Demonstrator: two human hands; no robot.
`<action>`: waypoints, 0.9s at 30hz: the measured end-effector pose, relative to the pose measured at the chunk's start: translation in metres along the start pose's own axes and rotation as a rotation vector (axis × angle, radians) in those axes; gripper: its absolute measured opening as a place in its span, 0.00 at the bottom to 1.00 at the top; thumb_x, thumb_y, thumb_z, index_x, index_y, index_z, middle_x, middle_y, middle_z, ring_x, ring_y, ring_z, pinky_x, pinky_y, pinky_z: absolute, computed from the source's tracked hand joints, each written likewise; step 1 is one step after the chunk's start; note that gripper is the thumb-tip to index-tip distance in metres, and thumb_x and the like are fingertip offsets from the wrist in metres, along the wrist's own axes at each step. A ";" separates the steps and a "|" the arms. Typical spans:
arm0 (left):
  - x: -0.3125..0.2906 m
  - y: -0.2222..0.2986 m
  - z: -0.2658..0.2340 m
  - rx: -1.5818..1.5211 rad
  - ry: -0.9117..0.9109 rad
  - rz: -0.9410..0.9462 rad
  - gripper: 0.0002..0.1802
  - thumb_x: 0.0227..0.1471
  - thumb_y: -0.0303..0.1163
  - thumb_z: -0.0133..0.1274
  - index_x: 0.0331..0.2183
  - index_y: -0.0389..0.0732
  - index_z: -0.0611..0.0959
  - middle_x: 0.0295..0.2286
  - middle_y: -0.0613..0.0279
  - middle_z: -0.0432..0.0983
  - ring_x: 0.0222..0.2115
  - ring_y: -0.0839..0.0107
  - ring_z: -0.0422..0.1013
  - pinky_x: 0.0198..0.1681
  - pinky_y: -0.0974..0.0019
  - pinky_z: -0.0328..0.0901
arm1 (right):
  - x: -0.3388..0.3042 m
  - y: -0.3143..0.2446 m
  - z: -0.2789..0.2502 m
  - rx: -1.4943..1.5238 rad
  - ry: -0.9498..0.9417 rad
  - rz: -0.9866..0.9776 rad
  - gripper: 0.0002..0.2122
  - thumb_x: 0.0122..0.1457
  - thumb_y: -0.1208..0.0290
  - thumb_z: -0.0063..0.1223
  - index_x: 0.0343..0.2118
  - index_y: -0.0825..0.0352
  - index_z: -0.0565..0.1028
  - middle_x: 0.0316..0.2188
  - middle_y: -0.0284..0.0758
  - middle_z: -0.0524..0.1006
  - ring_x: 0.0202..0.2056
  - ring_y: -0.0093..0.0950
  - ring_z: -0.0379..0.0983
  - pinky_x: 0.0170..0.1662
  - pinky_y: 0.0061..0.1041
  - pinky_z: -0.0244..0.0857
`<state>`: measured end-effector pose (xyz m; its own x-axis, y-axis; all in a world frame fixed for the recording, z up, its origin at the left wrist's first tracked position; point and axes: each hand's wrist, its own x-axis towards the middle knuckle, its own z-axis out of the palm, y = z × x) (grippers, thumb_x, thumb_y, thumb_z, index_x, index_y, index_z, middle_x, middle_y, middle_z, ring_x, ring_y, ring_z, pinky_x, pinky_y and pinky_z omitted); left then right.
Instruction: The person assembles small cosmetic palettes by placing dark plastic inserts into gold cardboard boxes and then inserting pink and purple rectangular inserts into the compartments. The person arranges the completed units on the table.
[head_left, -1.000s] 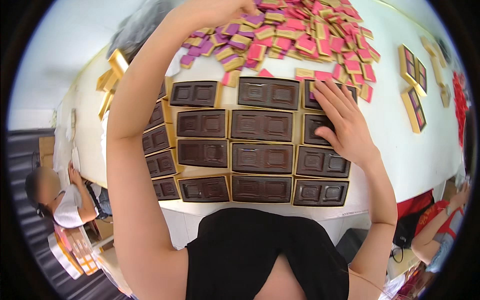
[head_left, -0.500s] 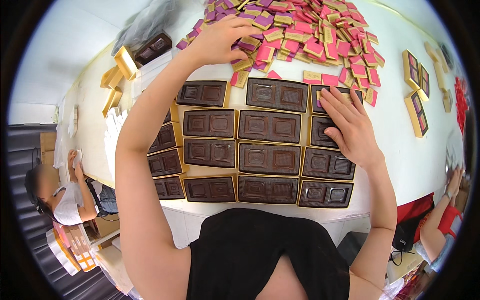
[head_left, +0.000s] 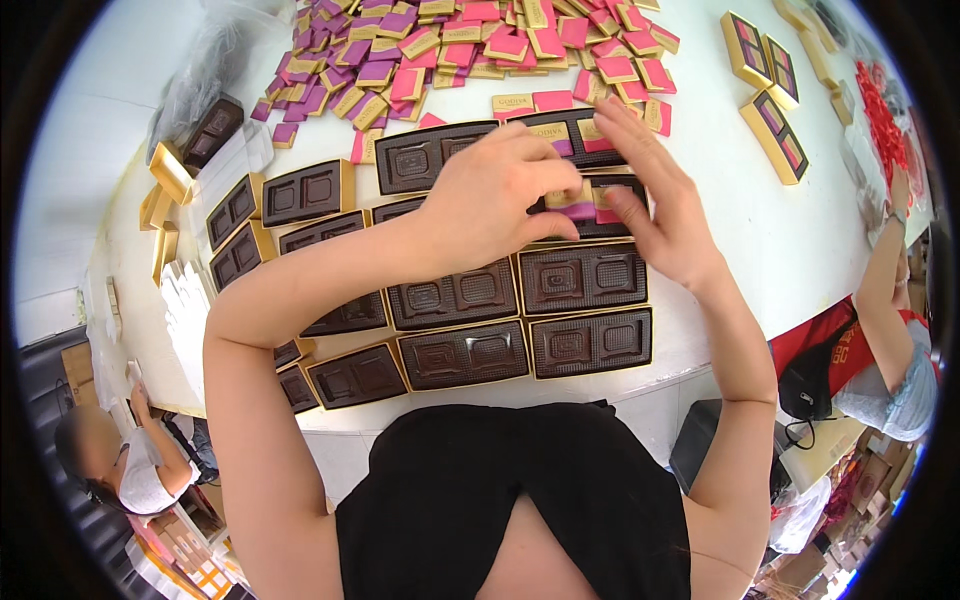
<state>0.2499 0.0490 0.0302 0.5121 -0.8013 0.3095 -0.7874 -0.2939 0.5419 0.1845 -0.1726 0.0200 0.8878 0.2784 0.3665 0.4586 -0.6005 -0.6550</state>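
Observation:
Rows of gold boxes with dark brown trays [head_left: 583, 275], each with two square wells, lie before me. Over the second box from the back in the right column, my left hand [head_left: 500, 190] curls its thumb and index finger around a purple-and-gold wrapped chocolate [head_left: 570, 203]. At that box's right end, my right hand [head_left: 668, 215] has its fingers stretched out and its thumb against a pink-and-gold wrapped chocolate [head_left: 604, 207]. The farthest box of that column also holds a purple-and-gold chocolate [head_left: 549, 135] and a pink one [head_left: 594, 135]. My left hand and forearm hide parts of several trays.
A heap of purple and pink wrapped chocolates [head_left: 460, 45] spreads along the far side of the white table [head_left: 720, 250]. Filled boxes [head_left: 775, 138] stand at the right, with red ribbon [head_left: 880, 120] beyond. Empty gold boxes [head_left: 170, 175] lie at the left. People work at both sides.
My left hand has come back from the heap to the second box. The right hand has lifted and spread there. Two chocolates now show in that box. The whole view has shifted.

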 end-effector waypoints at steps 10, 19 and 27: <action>-0.034 0.010 0.004 0.374 0.015 0.275 0.23 0.41 0.43 0.64 0.39 0.41 0.82 0.44 0.64 0.75 0.48 0.66 0.69 0.50 0.54 0.63 | -0.014 0.009 0.002 -0.264 -0.136 -0.040 0.25 0.57 0.77 0.51 0.59 0.69 0.66 0.64 0.40 0.62 0.67 0.41 0.52 0.67 0.45 0.48; -0.029 0.006 -0.011 0.293 -0.153 0.136 0.43 0.44 0.49 0.63 0.59 0.41 0.69 0.60 0.55 0.63 0.62 0.58 0.59 0.64 0.37 0.48 | -0.017 0.012 -0.003 -0.122 -0.043 -0.007 0.24 0.55 0.76 0.56 0.57 0.70 0.69 0.61 0.42 0.66 0.64 0.42 0.57 0.64 0.39 0.56; -0.011 -0.006 -0.006 0.454 -0.204 0.097 0.35 0.51 0.45 0.61 0.60 0.59 0.69 0.63 0.49 0.55 0.64 0.54 0.54 0.58 0.21 0.43 | -0.016 0.012 -0.012 0.390 0.158 0.602 0.25 0.63 0.64 0.55 0.60 0.69 0.65 0.53 0.41 0.72 0.48 0.25 0.71 0.42 0.24 0.71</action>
<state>0.2505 0.0626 0.0282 0.3876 -0.9083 0.1575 -0.9209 -0.3739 0.1098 0.1756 -0.1927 0.0143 0.9876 -0.1452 -0.0594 -0.1008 -0.2970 -0.9496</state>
